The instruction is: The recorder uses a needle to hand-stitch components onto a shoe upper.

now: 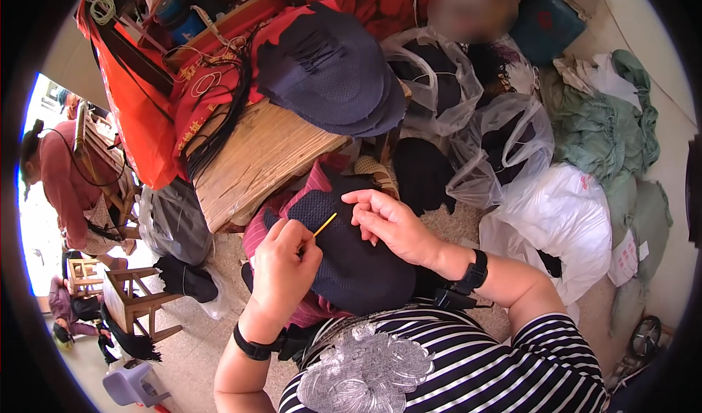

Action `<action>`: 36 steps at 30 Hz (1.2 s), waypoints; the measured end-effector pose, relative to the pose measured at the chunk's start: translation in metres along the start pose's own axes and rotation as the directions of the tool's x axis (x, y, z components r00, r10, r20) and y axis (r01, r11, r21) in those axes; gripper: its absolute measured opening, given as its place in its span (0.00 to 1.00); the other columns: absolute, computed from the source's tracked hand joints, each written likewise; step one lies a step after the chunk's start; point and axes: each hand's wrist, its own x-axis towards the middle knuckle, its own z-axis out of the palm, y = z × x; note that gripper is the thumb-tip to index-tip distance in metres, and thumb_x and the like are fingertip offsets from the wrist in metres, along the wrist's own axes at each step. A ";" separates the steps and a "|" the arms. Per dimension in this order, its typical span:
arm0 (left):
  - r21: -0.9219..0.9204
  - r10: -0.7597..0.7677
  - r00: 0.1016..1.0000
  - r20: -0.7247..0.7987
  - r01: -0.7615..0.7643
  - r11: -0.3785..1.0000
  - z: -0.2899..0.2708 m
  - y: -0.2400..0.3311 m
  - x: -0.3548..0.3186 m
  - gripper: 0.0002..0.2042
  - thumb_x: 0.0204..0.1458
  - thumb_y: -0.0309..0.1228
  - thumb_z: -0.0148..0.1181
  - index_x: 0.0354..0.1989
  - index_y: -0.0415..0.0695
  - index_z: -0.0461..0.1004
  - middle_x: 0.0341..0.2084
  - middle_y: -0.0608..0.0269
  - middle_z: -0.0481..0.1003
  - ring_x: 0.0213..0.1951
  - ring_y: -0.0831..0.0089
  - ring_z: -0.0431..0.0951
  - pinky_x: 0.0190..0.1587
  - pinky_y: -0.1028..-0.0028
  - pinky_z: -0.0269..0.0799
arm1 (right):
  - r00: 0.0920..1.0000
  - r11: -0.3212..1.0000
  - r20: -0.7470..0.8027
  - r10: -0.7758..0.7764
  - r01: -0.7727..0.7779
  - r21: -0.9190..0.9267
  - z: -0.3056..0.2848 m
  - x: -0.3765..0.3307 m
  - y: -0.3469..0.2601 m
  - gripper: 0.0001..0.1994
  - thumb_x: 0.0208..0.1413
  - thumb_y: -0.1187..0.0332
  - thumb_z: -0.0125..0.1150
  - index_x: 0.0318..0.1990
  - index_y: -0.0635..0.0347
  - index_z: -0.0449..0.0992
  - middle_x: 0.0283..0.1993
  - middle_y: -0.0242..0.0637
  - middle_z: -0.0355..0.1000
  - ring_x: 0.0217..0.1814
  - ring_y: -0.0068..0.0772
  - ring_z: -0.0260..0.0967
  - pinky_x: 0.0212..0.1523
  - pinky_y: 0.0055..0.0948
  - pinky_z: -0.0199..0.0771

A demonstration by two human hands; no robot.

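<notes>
My left hand (284,263) is closed in a pinch around a thin yellow stick (326,224), whose free end points up and to the right. Facing it, my right hand (391,226) is open, with the index finger stretched out and the other fingers loosely bent; no object shows in it. Beneath both hands, dark navy knitted fabric (365,274) with an open mesh texture lies over my lap. Pink striped cloth (316,182) shows under the fabric's edges. Whether a thread runs between my hands is too fine to tell.
Ahead stands a wooden bench (256,157) bearing stacked dark knitted pieces (329,76) and black cords (227,113). Plastic bags (552,215) crowd the right, beside green cloth (607,128). A wooden stool (135,299) stands left, with a person in a pinkish-red top (62,171) beyond.
</notes>
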 end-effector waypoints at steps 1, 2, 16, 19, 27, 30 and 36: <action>0.028 -0.003 1.000 0.021 0.002 1.000 -0.001 0.001 0.002 0.06 0.45 0.18 0.63 0.28 0.39 0.71 0.25 0.54 0.73 0.26 0.56 0.77 0.29 0.64 0.73 | 1.000 1.000 0.023 -0.006 0.006 -0.002 -0.001 0.001 0.000 0.18 0.73 0.65 0.53 0.65 0.60 0.70 0.42 0.26 0.70 0.36 0.13 0.67 0.37 0.17 0.71; 0.028 -0.003 1.000 0.022 0.002 1.000 -0.001 0.002 0.004 0.06 0.45 0.18 0.63 0.28 0.39 0.71 0.25 0.54 0.73 0.26 0.56 0.77 0.29 0.64 0.73 | 0.999 1.000 0.033 0.010 -0.009 -0.011 -0.001 0.001 0.000 0.19 0.73 0.65 0.52 0.66 0.60 0.69 0.42 0.26 0.70 0.36 0.13 0.68 0.37 0.17 0.71; -0.266 -0.296 0.938 0.182 0.337 0.903 0.008 -0.002 0.017 0.02 0.50 0.19 0.62 0.30 0.36 0.75 0.19 0.67 0.70 0.24 0.84 0.69 0.27 0.78 0.66 | 0.994 0.997 0.086 -0.074 0.076 -0.028 0.003 0.001 0.004 0.17 0.71 0.71 0.52 0.65 0.60 0.69 0.39 0.27 0.69 0.36 0.15 0.69 0.36 0.19 0.73; -0.181 -0.095 0.995 0.031 0.099 0.978 0.028 -0.001 0.018 0.02 0.52 0.20 0.63 0.31 0.37 0.76 0.22 0.64 0.73 0.25 0.80 0.72 0.28 0.78 0.67 | 0.997 1.000 0.076 -0.021 0.023 -0.020 -0.003 0.002 0.002 0.17 0.71 0.70 0.53 0.65 0.60 0.69 0.41 0.26 0.68 0.37 0.15 0.69 0.36 0.17 0.73; -0.045 0.093 0.984 -0.154 -0.101 0.994 0.035 -0.005 0.005 0.14 0.42 0.25 0.77 0.35 0.39 0.77 0.36 0.56 0.69 0.38 0.59 0.72 0.41 0.64 0.72 | 1.000 0.993 -0.005 0.003 -0.003 -0.122 -0.011 0.022 0.001 0.08 0.65 0.72 0.64 0.49 0.62 0.77 0.46 0.29 0.68 0.36 0.13 0.71 0.35 0.17 0.72; 0.014 0.087 0.988 -0.126 -0.086 0.996 0.036 -0.005 0.004 0.20 0.40 0.28 0.79 0.38 0.40 0.73 0.38 0.55 0.68 0.40 0.57 0.72 0.41 0.62 0.72 | 0.996 0.959 0.087 -0.027 0.051 -0.280 -0.018 0.030 -0.005 0.07 0.59 0.75 0.68 0.42 0.63 0.76 0.47 0.34 0.66 0.41 0.23 0.73 0.42 0.27 0.76; 0.089 0.074 0.993 -0.088 -0.067 0.994 0.033 -0.005 0.006 0.23 0.38 0.30 0.80 0.39 0.41 0.71 0.37 0.56 0.68 0.39 0.57 0.73 0.41 0.61 0.72 | 0.764 0.395 0.440 -0.472 0.630 -0.669 -0.024 0.042 -0.015 0.06 0.55 0.75 0.64 0.38 0.63 0.72 0.44 0.39 0.67 0.43 0.39 0.73 0.45 0.35 0.77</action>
